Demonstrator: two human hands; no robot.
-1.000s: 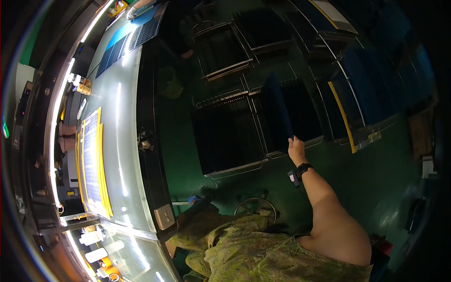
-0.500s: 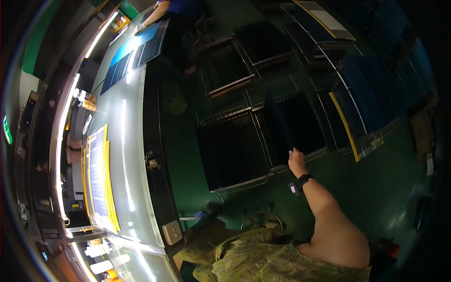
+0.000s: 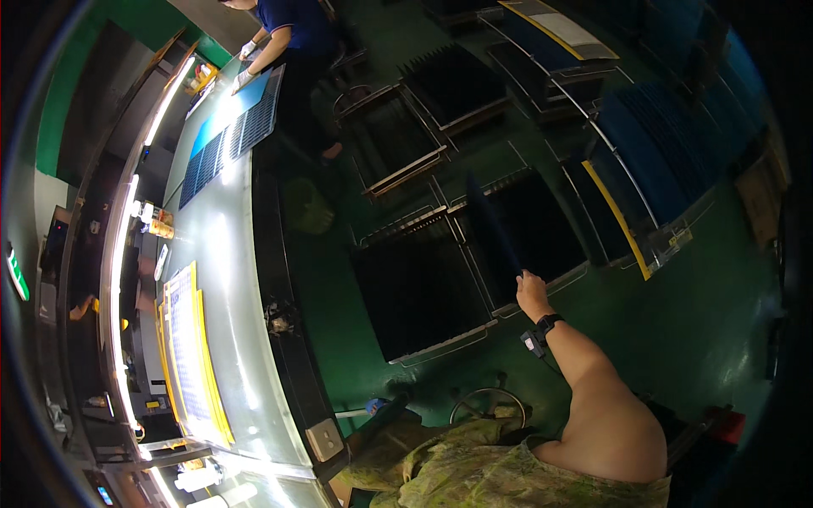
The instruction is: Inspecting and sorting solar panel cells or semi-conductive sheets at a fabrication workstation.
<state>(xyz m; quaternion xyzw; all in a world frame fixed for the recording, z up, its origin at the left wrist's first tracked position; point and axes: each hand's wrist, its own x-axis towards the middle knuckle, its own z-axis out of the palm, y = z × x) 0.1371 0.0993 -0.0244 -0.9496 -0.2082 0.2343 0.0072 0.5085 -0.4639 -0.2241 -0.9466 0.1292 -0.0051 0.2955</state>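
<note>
My right hand [image 3: 532, 295] reaches forward with its fingers closed on the near edge of a thin dark panel [image 3: 494, 222]. That panel stands upright in a dark slotted rack [image 3: 550, 224] among other dark sheets, which are hard to make out. A black band [image 3: 549, 323] circles my right wrist, with a small grey device [image 3: 533, 343] beside it. My left hand is out of sight. Just left of the held panel is a second rack [image 3: 415, 288], its inside very dark.
A brightly lit bench [image 3: 222, 279] runs along the left, carrying yellow-edged sheets [image 3: 193, 356]. At its far end a gloved person [image 3: 288, 34] handles a blue sheet [image 3: 216, 123] beside a gridded panel [image 3: 254, 114]. More racks [image 3: 402, 140] stand ahead; a round stool [image 3: 487, 394] is near me.
The view has shifted, showing more of the person at the bench. My right hand keeps its grip on the dark panel, which looks nearly unmoved in the rack.
</note>
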